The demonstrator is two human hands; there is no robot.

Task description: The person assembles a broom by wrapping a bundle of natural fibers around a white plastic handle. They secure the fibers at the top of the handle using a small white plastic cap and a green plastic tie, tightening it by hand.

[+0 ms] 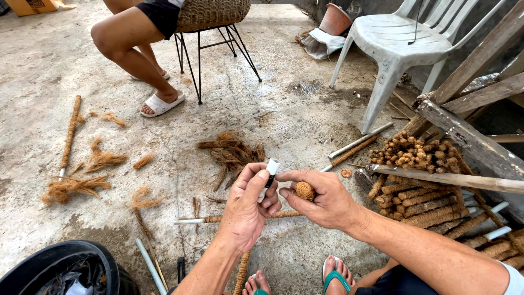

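Observation:
My left hand (248,203) is closed around a short white pipe (271,166) with a dark band, its top end sticking up above my fingers. My right hand (322,199) pinches a small round ball of brown coir twine (304,190) right next to the pipe. Both hands meet in the lower middle of the view, above the concrete floor. A thin pipe partly wrapped in coir rope (218,219) lies on the floor just beneath them. My feet in green sandals (335,276) show at the bottom edge.
A stack of coir-wrapped poles (420,194) lies at right under wooden planks (453,177). Loose coconut fibre (232,154) is scattered ahead and at left. A black tub (60,267) sits bottom left. A white plastic chair (393,43) stands back right; another person's legs (131,49) sit by a wicker chair.

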